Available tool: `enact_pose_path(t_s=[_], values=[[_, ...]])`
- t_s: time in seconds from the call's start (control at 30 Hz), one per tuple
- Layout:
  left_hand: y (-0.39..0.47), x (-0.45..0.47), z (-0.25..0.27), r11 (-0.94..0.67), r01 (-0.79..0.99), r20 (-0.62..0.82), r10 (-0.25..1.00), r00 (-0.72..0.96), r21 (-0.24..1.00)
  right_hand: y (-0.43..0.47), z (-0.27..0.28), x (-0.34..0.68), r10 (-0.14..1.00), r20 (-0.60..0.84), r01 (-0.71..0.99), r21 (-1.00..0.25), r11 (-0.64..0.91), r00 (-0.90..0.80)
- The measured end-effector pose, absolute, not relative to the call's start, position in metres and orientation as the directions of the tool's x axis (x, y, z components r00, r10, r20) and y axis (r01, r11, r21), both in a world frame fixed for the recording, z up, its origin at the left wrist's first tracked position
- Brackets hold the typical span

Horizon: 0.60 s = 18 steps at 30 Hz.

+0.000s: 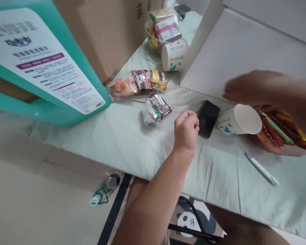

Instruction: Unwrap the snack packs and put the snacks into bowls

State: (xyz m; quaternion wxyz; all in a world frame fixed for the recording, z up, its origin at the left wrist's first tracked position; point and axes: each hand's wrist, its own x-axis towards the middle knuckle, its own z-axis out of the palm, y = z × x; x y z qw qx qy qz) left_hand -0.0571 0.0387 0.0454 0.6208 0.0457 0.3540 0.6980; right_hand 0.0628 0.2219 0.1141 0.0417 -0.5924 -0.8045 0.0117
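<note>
My left hand point(186, 129) rests on the cloth in a loose fist, with no object showing between its fingers. Close beside its knuckles lies a black phone point(208, 119). Blurred by motion, my right hand point(250, 87) is above the paper cup point(248, 119) and the phone; its fingers are smeared together and I cannot see what it holds, if anything. That cup leans on its side, mouth toward the right, against a bowl of wrapped snacks point(277, 136) partly covered by my right forearm. Small wrapped snacks point(156, 107) lie left of my left hand.
A white utility knife point(262, 169) lies near the front. Further back are a row of packaged snacks point(141, 81), another tipped paper cup point(174, 56) and a clear bowl point(153, 46). A large green jug point(91, 115), cardboard box point(104, 30) and white box point(244, 44) surround them. A bottle point(107, 187) lies below.
</note>
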Motion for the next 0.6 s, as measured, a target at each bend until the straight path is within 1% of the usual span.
enact_pose_path(t_s=[0.03, 0.07, 0.1, 0.13, 0.17, 0.2, 0.23, 0.3, 0.37, 0.4, 0.47, 0.5, 0.57, 0.6], values=[[0.039, -0.057, 0.045, 0.025, -0.837, -0.382, 0.897, -0.223, 0.547, 0.218, 0.115, 0.041, 0.915, -0.068, 0.917, 0.008, 0.399, -0.398], [0.039, -0.056, 0.045, 0.029, -0.833, -0.388, 0.894, -0.225, 0.552, 0.213, 0.112, 0.018, 0.849, -0.128, 0.856, -0.002, 0.516, -0.512], [0.04, -0.055, 0.045, 0.031, -0.823, -0.392, 0.889, -0.236, 0.567, 0.209, 0.105, -0.006, 0.784, -0.108, 0.791, -0.047, 0.61, -0.611], [0.04, -0.053, 0.044, 0.034, -0.809, -0.393, 0.886, -0.247, 0.587, 0.207, 0.097, -0.03, 0.733, -0.076, 0.736, -0.103, 0.669, -0.676], [0.041, -0.051, 0.043, 0.04, -0.796, -0.391, 0.885, -0.253, 0.605, 0.206, 0.086, -0.053, 0.703, -0.06, 0.699, -0.186, 0.69, -0.709], [0.042, -0.049, 0.042, 0.048, -0.789, -0.393, 0.885, -0.251, 0.612, 0.206, 0.075, -0.074, 0.722, -0.046, 0.703, -0.28, 0.654, -0.69], [0.042, -0.048, 0.041, 0.055, -0.793, -0.402, 0.882, -0.245, 0.606, 0.208, 0.064, -0.092, 0.753, -0.047, 0.725, -0.316, 0.612, -0.656], [0.043, -0.048, 0.039, 0.053, -0.821, -0.436, 0.866, -0.245, 0.568, 0.213, 0.046, -0.115, 0.811, -0.121, 0.772, -0.413, 0.483, -0.572], [0.044, -0.049, 0.037, 0.04, -0.842, -0.467, 0.845, -0.258, 0.538, 0.217, 0.034, -0.123, 0.815, -0.178, 0.779, -0.46, 0.426, -0.551], [0.044, -0.051, 0.037, 0.043, -0.845, -0.474, 0.842, -0.256, 0.533, 0.219, 0.031, -0.123, 0.806, -0.185, 0.771, -0.469, 0.43, -0.562], [0.045, -0.054, 0.037, 0.082, -0.845, -0.478, 0.852, -0.216, 0.529, 0.221, 0.031, -0.115, 0.8, -0.136, 0.756, -0.447, 0.477, -0.585], [0.045, -0.055, 0.038, 0.103, -0.843, -0.479, 0.856, -0.196, 0.528, 0.221, 0.033, -0.108, 0.81, -0.082, 0.755, -0.427, 0.497, -0.58], [0.045, -0.055, 0.037, 0.116, -0.836, -0.481, 0.856, -0.19, 0.536, 0.213, 0.039, -0.092, 0.828, 0.064, 0.74, -0.415, 0.529, -0.557], [0.045, -0.055, 0.037, 0.113, -0.832, -0.48, 0.854, -0.198, 0.544, 0.206, 0.044, -0.082, 0.834, 0.144, 0.713, -0.454, 0.534, -0.533]])
